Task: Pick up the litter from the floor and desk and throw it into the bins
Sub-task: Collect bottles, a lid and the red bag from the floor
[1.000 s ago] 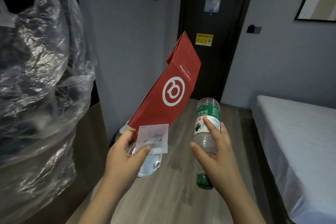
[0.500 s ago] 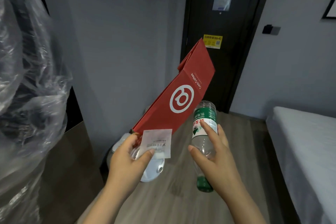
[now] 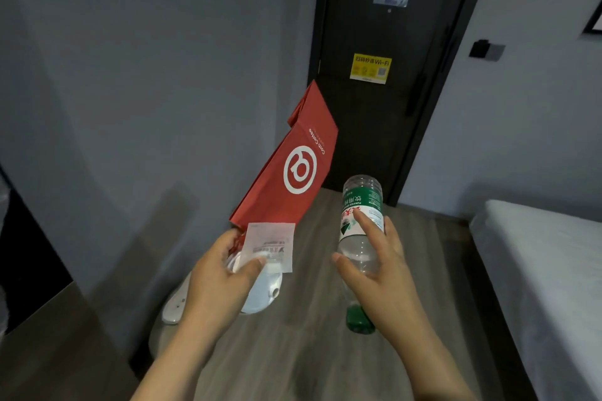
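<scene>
My left hand (image 3: 219, 273) grips a bundle of litter: a flattened red paper coffee bag (image 3: 290, 166) that sticks up and to the right, a white receipt (image 3: 270, 246) under my thumb, and a clear plastic cup lid (image 3: 265, 293) beneath them. My right hand (image 3: 374, 270) holds an empty clear plastic bottle (image 3: 360, 221) upside down, its green cap (image 3: 358, 324) pointing at the floor and its green-and-white label under my index finger. Both hands are at chest height above the wooden floor.
A round bin with a white rim (image 3: 176, 306) sits below my left hand by the grey wall. A dark door (image 3: 384, 75) stands ahead. A bed with a white sheet (image 3: 547, 270) fills the right side. A wooden desk surface (image 3: 49, 352) lies at lower left.
The view has swung to the right, so the clear plastic sheeting on the left has left the frame. Both hands keep the same hold on their litter and have come closer to the door.
</scene>
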